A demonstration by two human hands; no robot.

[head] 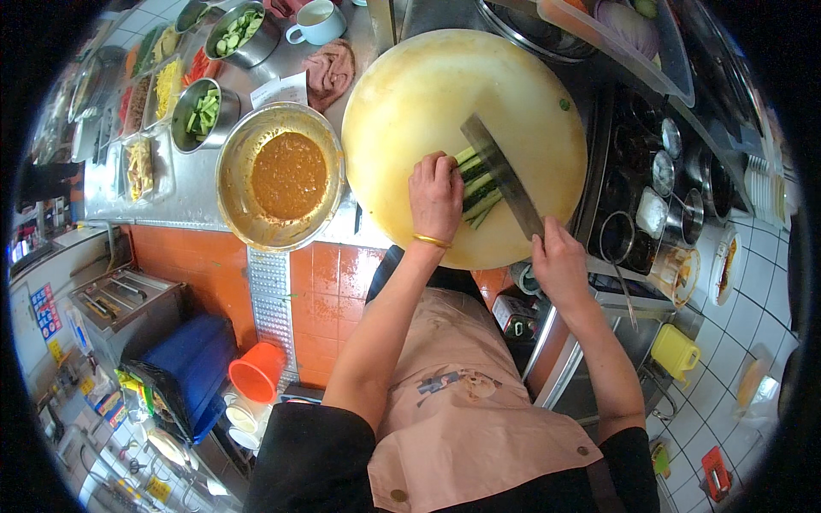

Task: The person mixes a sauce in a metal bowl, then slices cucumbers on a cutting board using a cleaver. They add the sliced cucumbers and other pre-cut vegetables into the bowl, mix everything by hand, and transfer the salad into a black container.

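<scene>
Cucumber strips [480, 189] lie side by side on a large round cutting board [410, 102]. My left hand [438, 195], with a gold bangle at the wrist, presses on their left end with bent fingers. In my right hand [559, 261] is the handle of a cleaver [503, 176]; its slightly blurred blade stands across the right end of the strips. Whether the edge touches the board cannot be told. A small green piece [564, 104] lies near the board's upper right rim.
Left of the board stand a metal bowl of brown sauce [288, 176], a metal pot of cut cucumber [204, 115], another pot [242, 33], a pink cloth [329, 72] and a mug [317, 22]. Seasoning containers [651, 211] stand at the right, below a clear plastic bin [641, 58].
</scene>
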